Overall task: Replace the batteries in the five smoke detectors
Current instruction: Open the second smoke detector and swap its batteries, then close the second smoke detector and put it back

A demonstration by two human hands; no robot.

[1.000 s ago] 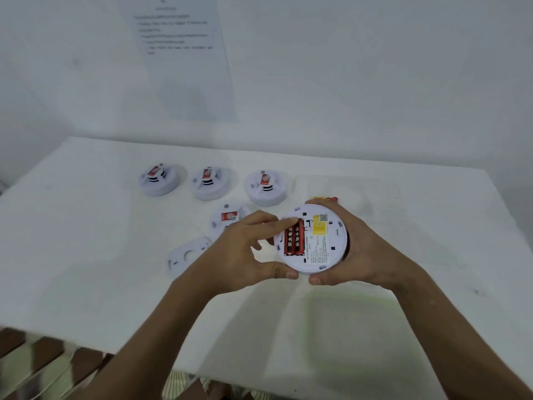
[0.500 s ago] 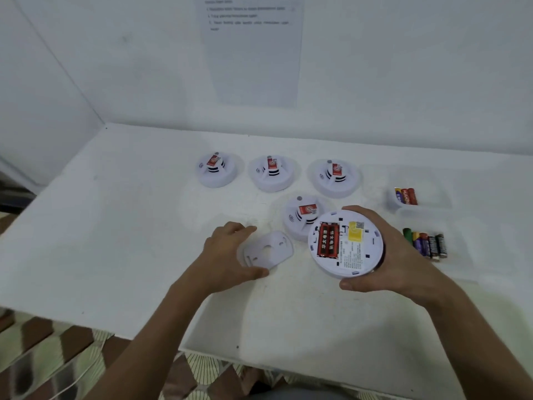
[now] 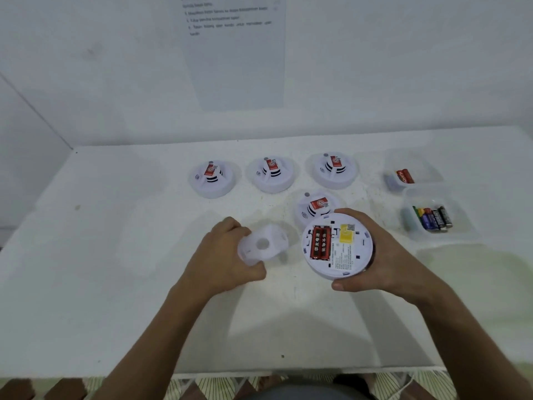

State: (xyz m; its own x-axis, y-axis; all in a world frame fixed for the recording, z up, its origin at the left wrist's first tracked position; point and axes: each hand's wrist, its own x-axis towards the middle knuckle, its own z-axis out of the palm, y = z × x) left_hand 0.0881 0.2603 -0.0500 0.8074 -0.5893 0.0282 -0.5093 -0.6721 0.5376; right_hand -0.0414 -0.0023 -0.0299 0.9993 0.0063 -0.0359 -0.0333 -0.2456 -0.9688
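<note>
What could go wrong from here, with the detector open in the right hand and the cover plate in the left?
1. The right hand holds the open smoke detector by its rim above the table; tilted, its two red batteries might drop out.
2. The two clear battery tubs, far and near, sit side by side, so old and new cells could get mixed.
3. The cover plate in the left hand is white like the table and easy to misplace.

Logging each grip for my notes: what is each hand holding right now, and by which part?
The right hand holds the open smoke detector by its rim. The left hand grips the white cover plate by its left edge.
</note>
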